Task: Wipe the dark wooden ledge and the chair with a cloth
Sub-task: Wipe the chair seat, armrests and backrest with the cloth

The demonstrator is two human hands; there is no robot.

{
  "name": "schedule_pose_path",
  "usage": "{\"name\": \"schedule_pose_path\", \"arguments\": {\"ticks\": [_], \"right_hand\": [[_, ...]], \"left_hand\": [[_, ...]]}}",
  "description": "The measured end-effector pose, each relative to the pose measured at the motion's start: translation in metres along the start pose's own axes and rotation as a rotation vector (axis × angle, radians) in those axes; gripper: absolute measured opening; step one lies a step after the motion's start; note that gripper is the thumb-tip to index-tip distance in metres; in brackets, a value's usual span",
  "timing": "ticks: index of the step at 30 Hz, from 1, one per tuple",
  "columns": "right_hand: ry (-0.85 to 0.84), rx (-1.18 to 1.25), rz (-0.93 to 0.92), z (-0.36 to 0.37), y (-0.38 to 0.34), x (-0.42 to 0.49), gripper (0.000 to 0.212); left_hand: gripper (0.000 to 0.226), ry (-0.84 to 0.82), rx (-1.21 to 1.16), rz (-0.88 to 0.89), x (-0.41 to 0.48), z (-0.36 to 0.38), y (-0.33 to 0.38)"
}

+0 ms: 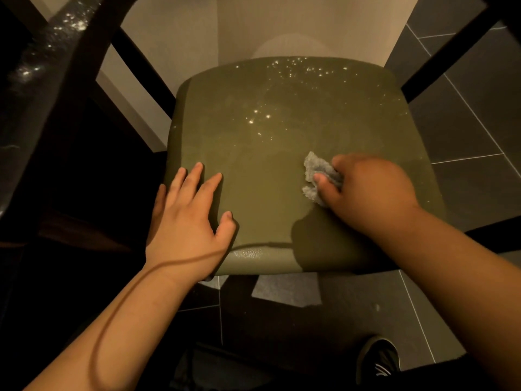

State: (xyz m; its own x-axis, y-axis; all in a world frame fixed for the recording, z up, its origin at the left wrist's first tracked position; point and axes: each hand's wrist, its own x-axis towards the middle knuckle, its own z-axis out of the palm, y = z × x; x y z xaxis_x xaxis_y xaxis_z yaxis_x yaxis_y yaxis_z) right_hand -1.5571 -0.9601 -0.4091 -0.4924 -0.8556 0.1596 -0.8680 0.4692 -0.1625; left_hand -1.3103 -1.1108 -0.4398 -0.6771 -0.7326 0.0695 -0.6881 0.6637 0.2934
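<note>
The chair (pixel 282 131) fills the middle of the view, its olive-green padded seat facing up and its dark wooden frame bars running off toward the far left and far right corners. Small bright glints speckle the seat from its centre to the far edge. The cloth (pixel 317 176), a small crumpled grey wad, lies pressed on the seat near its right edge, about midway between the near and far edges. The right hand (pixel 366 190) is closed around the cloth, the fingers curled tight on it with the thumb across the front, so that only the left part of the wad shows past the knuckles. The left hand (pixel 189 221) lies flat on the near left corner of the seat, palm down, fingers spread apart and straight, the little finger hanging over the left edge; it holds nothing. A thin dark cord (pixel 118 300) loops along the left forearm and across the back of that hand. The dark wooden ledge (pixel 42 66) runs diagonally at the far left, glinting. Below the near edge of the seat are dark floor tiles (pixel 465 131) and a dark shoe (pixel 377 359).
</note>
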Motion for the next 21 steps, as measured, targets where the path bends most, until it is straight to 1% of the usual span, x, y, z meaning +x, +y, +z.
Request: {"name": "schedule_pose_path", "arguments": {"ticks": [2,4,6,8,10,12,14,17,19,21], "right_hand": [[-0.017,0.064,-0.05,0.002,-0.018,-0.011,0.038],[-0.064,0.09,-0.177,0.01,-0.048,-0.032,0.041],[-0.051,0.075,-0.262,0.021,-0.064,-0.044,0.033],[-0.035,0.056,-0.227,0.023,-0.054,-0.035,0.031],[-0.041,0.028,-0.102,0.017,-0.029,-0.023,0.035],[0.009,0.014,0.021,0.01,0.001,-0.016,0.039],[0.055,0.016,0.09,0.003,0.013,-0.016,0.039],[0.048,0.022,0.042,0.006,-0.01,-0.032,0.036],[0.003,0.1,-0.034,0.008,-0.04,-0.05,0.033],[-0.03,0.149,-0.091,0.014,-0.055,-0.061,0.032]], "left_hand": [[0.073,0.002,-0.001,-0.003,0.0,0.0,0.001],[0.073,0.004,-0.002,-0.005,-0.001,0.0,0.001],[0.074,0.006,-0.003,-0.008,0.0,-0.001,0.001],[0.074,0.01,-0.009,-0.008,0.0,-0.001,0.002],[0.074,0.015,-0.015,-0.007,0.0,-0.001,0.002],[0.074,0.012,-0.018,-0.007,0.0,-0.001,0.002],[0.075,0.006,-0.018,-0.009,0.0,-0.001,0.003],[0.075,-0.013,-0.01,-0.008,0.0,-0.001,0.003],[0.074,-0.016,-0.017,-0.001,0.001,-0.004,0.004],[0.073,-0.014,-0.032,0.044,0.003,-0.008,0.011]]}}
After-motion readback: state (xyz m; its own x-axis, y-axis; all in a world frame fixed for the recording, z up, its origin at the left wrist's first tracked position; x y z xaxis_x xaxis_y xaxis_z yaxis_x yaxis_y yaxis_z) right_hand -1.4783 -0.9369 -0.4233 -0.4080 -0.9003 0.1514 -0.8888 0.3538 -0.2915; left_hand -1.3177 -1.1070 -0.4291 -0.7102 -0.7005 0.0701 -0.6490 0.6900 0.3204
